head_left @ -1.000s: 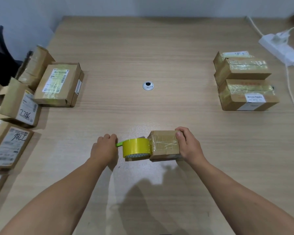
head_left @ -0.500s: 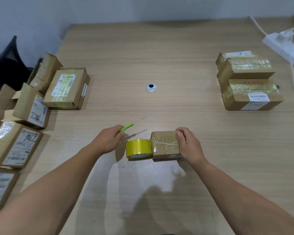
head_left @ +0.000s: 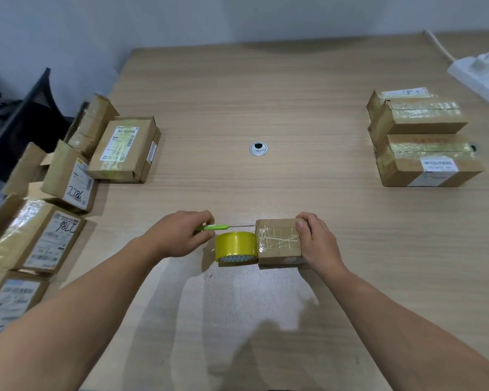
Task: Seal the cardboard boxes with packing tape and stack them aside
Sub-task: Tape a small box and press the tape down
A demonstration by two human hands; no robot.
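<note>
Head view: our forearms cross the worktop's (head_left: 266, 108) near edge.
Left hand (head_left: 181, 235): grip pinches green cutter (head_left: 213, 227), blade toward box (head_left: 278, 241).
Right hand (head_left: 316, 241): grip clasps box's right end; tape roll (head_left: 235, 247) touches its left.

Left grip (head_left: 181, 235), right grip (head_left: 318, 241) bare; forearms (head_left: 96, 300) bare.

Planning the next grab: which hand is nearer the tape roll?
Left. The left hand, holding a green cutter, is right beside the tape roll; the right hand grips the box on the roll's other side.
</note>
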